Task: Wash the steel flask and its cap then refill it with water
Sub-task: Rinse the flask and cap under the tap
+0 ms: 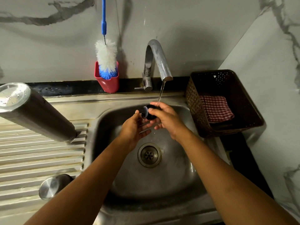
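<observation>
View from above a steel sink (178, 184) set in a dark bench (233, 148), with clock directions taken from the drain (149, 154).

At 12 o'clock, two bare hands meet under the tap (156, 62), which is running; a thin stream of water (161, 93) falls onto them. The right hand (168, 120) has its grip closed around the cap (148, 113), a black piece with a pale ring at the end that points left. The fingers curl over the top of it. The left hand (134, 127) lies palm up just below, its grip wide: the fingers are stretched out flat under the cap and the thumb tip is at the cap's ringed end.

The steel flask (37, 112) stands at 10 o'clock on the ribbed draining board (40, 153), well apart from the hands, its flat end toward the camera and beaded with drops. At 8 o'clock on the same board sits a small round steel piece (50, 187).

At 11 o'clock, against the marbled wall, a white and blue bottle brush (106, 57) stands bristles down in a red holder (108, 83). At 2 o'clock a dark woven basket (194, 103) holds a folded red checked cloth (215, 108).
</observation>
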